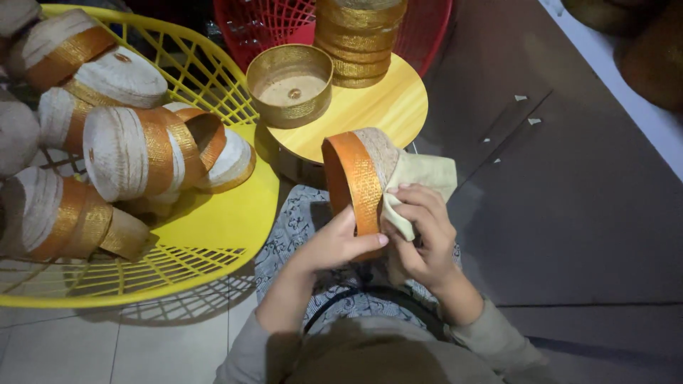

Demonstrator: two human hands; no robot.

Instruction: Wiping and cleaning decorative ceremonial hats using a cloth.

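A round box lid with an orange-gold woven band stands on edge above my lap. My left hand grips its lower rim, thumb pressed on the band. A pale beige cloth lies against the lid's side under my right hand, whose fingers are closed on it. Both hands meet at the lid's lower edge.
A yellow plastic basket at left holds several round lids with gold and orange bands. A small round yellow table carries an open gold box and a stack of gold boxes. A red basket stands behind. Dark floor lies at right.
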